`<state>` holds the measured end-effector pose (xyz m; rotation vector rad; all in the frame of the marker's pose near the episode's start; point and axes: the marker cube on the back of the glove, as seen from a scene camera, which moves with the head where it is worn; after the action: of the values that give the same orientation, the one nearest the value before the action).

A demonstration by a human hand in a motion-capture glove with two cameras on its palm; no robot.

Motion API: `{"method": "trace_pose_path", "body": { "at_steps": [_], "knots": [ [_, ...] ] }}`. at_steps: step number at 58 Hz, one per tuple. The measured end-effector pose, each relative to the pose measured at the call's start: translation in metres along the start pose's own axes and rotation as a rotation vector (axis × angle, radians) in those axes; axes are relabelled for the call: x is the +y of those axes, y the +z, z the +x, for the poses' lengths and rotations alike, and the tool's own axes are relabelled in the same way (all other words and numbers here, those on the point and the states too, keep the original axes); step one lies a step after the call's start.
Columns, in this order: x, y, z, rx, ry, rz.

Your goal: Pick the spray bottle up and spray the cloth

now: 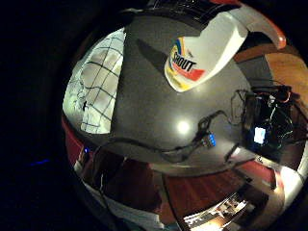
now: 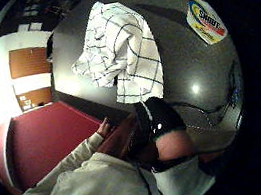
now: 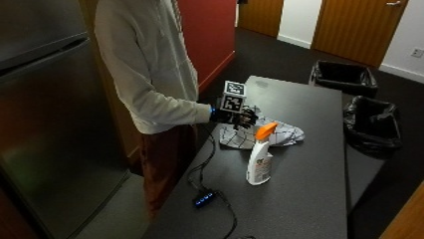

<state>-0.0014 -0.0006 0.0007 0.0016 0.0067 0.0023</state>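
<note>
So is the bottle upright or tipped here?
Upright: the bottle stands on its base on the table, orange trigger on top, beside the cloth. The right hand isn't touching it.

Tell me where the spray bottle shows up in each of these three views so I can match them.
Outside view: the spray bottle stands upright on the dark table, near the checked cloth.
Little finger side palm view: its white body and label are close to the camera, over the table.
Thumb side palm view: only its label shows at the edge, beyond the cloth.
Shared landmark: the checked cloth.
</note>
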Motion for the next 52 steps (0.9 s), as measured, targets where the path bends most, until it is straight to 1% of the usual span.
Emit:
{"method": "trace_pose_path", "body": {
  "at_steps": [19,37,52],
  "knots": [
    [0.006,-0.006,-0.001,-0.01,0.012,0.045],
    [0.025,-0.005,0.011,-0.037,0.049,0.141],
    [0.043,-0.017,0.045,-0.098,0.145,0.301]
  ]
}}
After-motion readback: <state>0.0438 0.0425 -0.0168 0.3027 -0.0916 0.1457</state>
